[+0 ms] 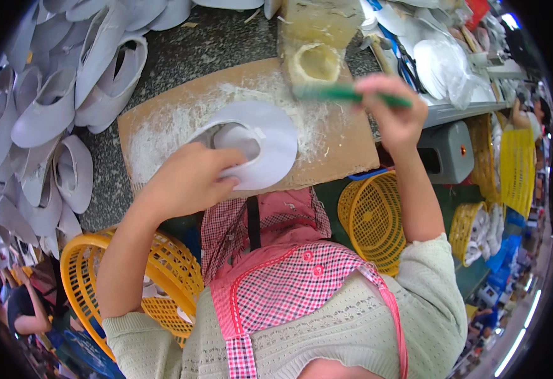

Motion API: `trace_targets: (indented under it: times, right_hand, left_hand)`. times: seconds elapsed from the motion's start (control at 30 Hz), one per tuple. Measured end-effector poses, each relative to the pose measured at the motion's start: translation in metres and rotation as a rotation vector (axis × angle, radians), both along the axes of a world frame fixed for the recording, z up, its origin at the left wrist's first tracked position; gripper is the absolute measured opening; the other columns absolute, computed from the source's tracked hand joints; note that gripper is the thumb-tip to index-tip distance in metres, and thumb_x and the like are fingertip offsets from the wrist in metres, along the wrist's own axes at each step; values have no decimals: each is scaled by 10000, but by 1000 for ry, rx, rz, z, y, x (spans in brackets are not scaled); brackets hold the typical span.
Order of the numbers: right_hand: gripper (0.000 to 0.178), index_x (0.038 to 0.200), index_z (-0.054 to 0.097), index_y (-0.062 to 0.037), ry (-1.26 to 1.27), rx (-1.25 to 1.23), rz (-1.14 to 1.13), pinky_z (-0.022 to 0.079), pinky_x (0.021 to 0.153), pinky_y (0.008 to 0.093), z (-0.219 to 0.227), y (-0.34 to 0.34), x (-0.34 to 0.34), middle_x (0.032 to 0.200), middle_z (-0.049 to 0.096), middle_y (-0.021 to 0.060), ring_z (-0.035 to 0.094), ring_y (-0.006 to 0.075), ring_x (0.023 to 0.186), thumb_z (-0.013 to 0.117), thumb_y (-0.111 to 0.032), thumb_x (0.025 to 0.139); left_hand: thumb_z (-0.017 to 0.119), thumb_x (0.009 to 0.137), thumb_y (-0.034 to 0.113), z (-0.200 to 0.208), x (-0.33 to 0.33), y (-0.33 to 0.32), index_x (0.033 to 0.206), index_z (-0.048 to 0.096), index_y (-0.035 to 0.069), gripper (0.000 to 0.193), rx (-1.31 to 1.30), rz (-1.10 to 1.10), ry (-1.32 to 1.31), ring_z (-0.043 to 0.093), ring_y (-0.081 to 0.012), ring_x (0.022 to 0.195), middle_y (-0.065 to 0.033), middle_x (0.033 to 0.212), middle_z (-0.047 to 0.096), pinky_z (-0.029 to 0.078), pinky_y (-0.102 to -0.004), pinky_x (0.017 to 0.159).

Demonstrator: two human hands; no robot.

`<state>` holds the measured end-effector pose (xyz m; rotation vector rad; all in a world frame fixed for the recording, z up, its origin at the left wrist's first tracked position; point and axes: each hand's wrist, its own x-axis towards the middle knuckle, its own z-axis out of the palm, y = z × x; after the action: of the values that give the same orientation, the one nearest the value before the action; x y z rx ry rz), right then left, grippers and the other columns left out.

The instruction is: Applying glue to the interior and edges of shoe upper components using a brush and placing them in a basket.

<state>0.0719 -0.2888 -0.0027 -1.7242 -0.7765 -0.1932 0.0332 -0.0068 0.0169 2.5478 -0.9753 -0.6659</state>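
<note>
A white shoe upper point(275, 140) rests over a brown cardboard sheet point(355, 150), its rounded toe turned to the right. My left hand point(191, 178) grips the rim of its opening, the thumb and fingers closed on the edge. Raised over the cardboard's right side, my right hand point(393, 114) is closed around a brush with a green handle point(343, 93). Motion blurs the brush, and its tip lies close to a cream-crusted pot point(319, 62) at the far edge. Whitish dried residue covers much of the cardboard.
Piles of white shoe uppers point(46, 120) line the left of the speckled worktop point(175, 54). A hammer point(380, 54) and clear plastic bags lie at the far right. Yellow baskets point(371, 211) stand below the worktop on both sides, near a grey machine point(448, 151). Other people work farther off.
</note>
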Motion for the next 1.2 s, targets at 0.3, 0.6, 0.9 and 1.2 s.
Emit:
trace_targets:
  times: [0.3, 0.6, 0.9, 1.2]
  right_hand:
    - [121, 892, 610, 1, -198, -125, -112, 448, 559, 195, 7, -44, 32, 841, 612, 70, 555, 101, 633, 571, -9, 778]
    - [140, 900, 586, 51, 239, 470, -30, 454, 519, 223, 8, 7, -10, 770, 600, 106, 568, 135, 576, 571, 2, 769]
    - [202, 849, 633, -1, 78, 70, 277, 470, 595, 224, 14, 49, -15, 804, 634, 91, 595, 143, 671, 602, 64, 661]
    - [86, 797, 632, -29, -207, 50, 333, 465, 502, 258, -8, 68, -28, 676, 610, 92, 582, 162, 575, 585, -13, 726]
  left_hand:
    - [554, 769, 48, 1, -24, -1, 1088, 498, 5, 327, -607, 764, 176, 576, -122, 817, -101, 920, 615, 450, -255, 709]
    - [238, 818, 604, -3, -11, -17, 1365, 87, 116, 748, -1022, 849, 954, 362, -211, 1152, -115, 1273, 392, 251, -416, 945]
    - [17, 653, 796, -2, -19, -6, 1365, -38, 142, 968, -1170, 850, 920, 267, -282, 1230, -129, 1349, 290, 151, -455, 990]
    - [49, 684, 783, -7, -20, -2, 1364, -55, 143, 939, -1554, 950, 980, 294, -279, 1207, -142, 1335, 299, 166, -397, 998]
